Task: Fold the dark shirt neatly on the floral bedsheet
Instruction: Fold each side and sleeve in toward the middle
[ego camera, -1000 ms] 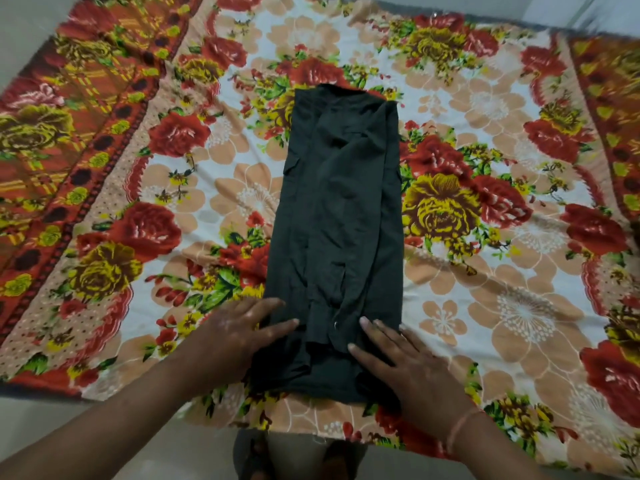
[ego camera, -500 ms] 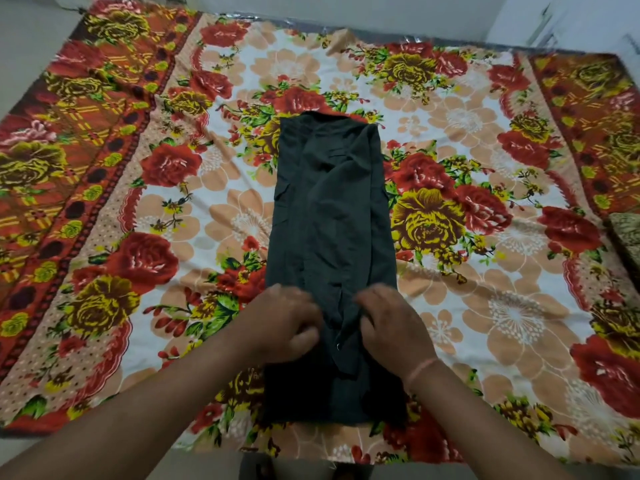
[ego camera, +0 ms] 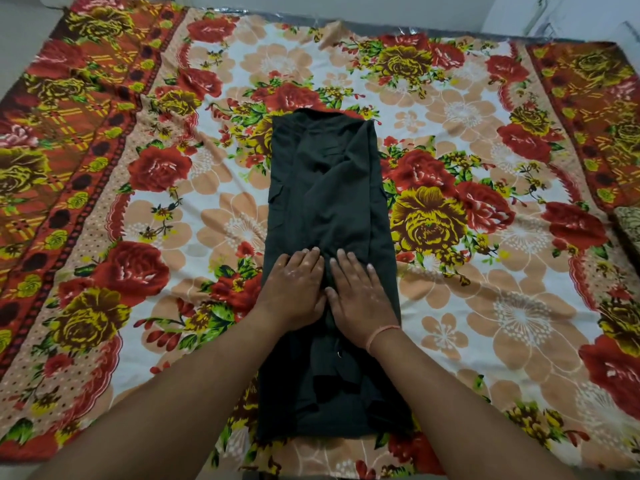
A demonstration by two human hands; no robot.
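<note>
The dark shirt (ego camera: 329, 188), a narrow strip in the middle of the floral bedsheet (ego camera: 485, 306), runs 12 to 6 o'clock, with the left hand (ego camera: 294, 289) and right hand (ego camera: 360, 296) pressing flat, fingers straight, side by side near its middle.

Far beyond the left grip (ego camera: 294, 292) and the right grip (ego camera: 360, 296), a plain pale wall (ego camera: 381, 8) runs across the top of the view. At its foot shows a thin strip of shiny grey mat (ego camera: 450, 31). Far up and well to the left of the left grip lies bare pale grey floor (ego camera: 20, 36). Far up and to the right of the right grip stands a white panelled surface (ego camera: 571, 19); whether it is a door or a cupboard cannot be told. Well out to the right of the right grip, at the frame edge, sits a piece of brown patterned fabric (ego camera: 628, 223). The light is soft and even.
</note>
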